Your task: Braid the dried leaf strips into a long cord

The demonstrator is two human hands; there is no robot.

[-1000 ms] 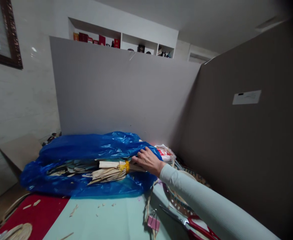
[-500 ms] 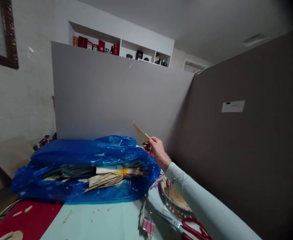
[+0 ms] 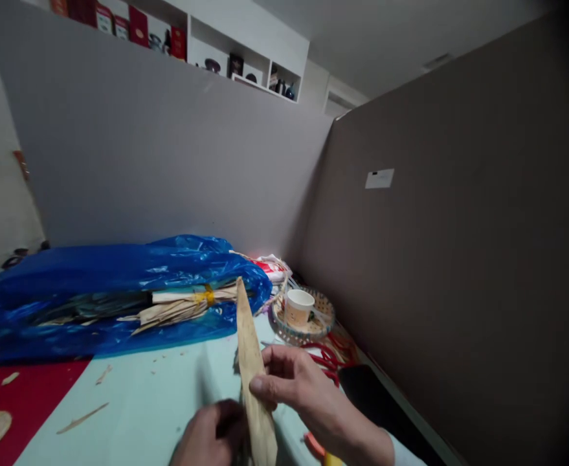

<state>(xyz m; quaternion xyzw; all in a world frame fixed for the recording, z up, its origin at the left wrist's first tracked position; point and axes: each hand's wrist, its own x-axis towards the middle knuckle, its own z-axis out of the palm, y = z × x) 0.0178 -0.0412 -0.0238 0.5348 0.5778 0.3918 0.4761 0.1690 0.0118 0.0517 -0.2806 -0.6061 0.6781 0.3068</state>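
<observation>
My right hand point(image 3: 303, 385) pinches a long, pale dried husk strip point(image 3: 248, 343) between thumb and fingers. The strip stands nearly upright, its narrow tip reaching up in front of the blue plastic bag point(image 3: 104, 265). Low in the view, my left hand point(image 3: 211, 435) is beside the strip's lower part. Its fingers are blurred and partly hidden, so I cannot tell whether they grip the strip. In the bag's opening lies a bundle of dried husks point(image 3: 177, 312), bound with a yellow tie point(image 3: 208, 296).
Right of the bag, a round woven basket point(image 3: 331, 315) holds a paper cup point(image 3: 298, 310). Red scissor handles point(image 3: 330, 356) and a black flat object point(image 3: 386, 408) lie nearby. Husk scraps point(image 3: 83, 417) dot the pale green cloth point(image 3: 133, 414). Grey panels point(image 3: 167, 155) stand behind and at right.
My right hand has come back from beyond the bag toward me with the husk strip. My left hand has entered at the bottom. The view has turned right and down.
</observation>
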